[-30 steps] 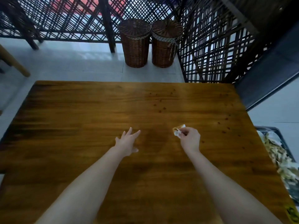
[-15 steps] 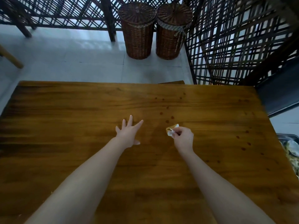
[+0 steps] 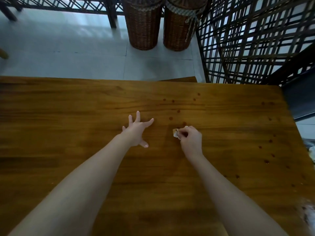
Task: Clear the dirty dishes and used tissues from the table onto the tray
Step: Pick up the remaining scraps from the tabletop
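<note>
My right hand (image 3: 190, 141) pinches a small crumpled tissue (image 3: 175, 133), stained orange, low against the wooden table (image 3: 68, 116) near its middle. My left hand (image 3: 137, 132) rests on the wood a little to the left, fingers spread and straight, holding nothing. Several dark brown spots (image 3: 178, 111) dot the wood just beyond the tissue and along the right side. At the right edge of the view, only a sliver of the tray with waste (image 3: 312, 152) shows.
Two tall wicker baskets (image 3: 142, 26) (image 3: 179, 28) stand on the pale tiled floor beyond the table's far edge. A dark lattice screen (image 3: 252, 41) rises at the back right. A second wooden edge (image 3: 179, 79) peeks out behind the table.
My right hand with the tissue has slid left across the table toward my left hand. The view has swung left, so most of the tray has left the frame.
</note>
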{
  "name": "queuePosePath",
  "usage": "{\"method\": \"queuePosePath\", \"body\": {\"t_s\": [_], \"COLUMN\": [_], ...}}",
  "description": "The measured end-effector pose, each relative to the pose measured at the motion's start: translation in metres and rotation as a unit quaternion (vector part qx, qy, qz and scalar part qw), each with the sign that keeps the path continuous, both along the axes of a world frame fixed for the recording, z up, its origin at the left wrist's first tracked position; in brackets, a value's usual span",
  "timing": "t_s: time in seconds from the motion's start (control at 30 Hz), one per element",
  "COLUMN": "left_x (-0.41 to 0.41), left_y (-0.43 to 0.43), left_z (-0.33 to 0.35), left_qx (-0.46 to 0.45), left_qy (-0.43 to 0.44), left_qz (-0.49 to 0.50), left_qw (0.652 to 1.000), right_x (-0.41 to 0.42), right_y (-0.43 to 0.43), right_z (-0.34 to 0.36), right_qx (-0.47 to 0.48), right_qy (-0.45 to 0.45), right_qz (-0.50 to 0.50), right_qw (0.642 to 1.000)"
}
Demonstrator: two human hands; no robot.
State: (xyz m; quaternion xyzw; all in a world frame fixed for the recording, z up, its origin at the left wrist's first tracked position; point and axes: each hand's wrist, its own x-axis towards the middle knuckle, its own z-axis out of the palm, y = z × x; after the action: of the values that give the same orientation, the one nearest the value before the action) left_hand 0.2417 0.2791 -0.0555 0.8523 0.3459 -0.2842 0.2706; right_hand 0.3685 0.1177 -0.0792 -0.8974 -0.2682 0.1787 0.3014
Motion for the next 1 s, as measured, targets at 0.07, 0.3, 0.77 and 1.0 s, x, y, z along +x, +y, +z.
{"method": "queuePosePath", "body": {"t_s": [0.07, 0.3, 0.77, 1.0], "left_x": [0.001, 0.006, 0.008, 0.007], "left_y": [0.001, 0.004, 0.005, 0.005], "left_z": [-0.001, -0.007, -0.013, -0.018], "left_qx": [-0.006, -0.009, -0.004, -0.002], "left_qy": [0.001, 0.008, 0.011, 0.004], "left_qz": [0.008, 0.02, 0.026, 0.03], "left_qw": [1.0, 1.0, 1.0, 1.0], "right_x": [0.011, 0.046, -0.004, 0.037], "right_y": [0.011, 0.044, 0.021, 0.076], "right_z": [0.0, -0.001, -0.006, -0.004], "right_qx": [0.01, 0.014, 0.053, 0.051], "right_qy": [-0.013, -0.008, -0.025, -0.035], "right_qz": [-0.014, -0.071, -0.024, -0.032], "right_qw": [1.0, 0.997, 0.998, 0.998]}}
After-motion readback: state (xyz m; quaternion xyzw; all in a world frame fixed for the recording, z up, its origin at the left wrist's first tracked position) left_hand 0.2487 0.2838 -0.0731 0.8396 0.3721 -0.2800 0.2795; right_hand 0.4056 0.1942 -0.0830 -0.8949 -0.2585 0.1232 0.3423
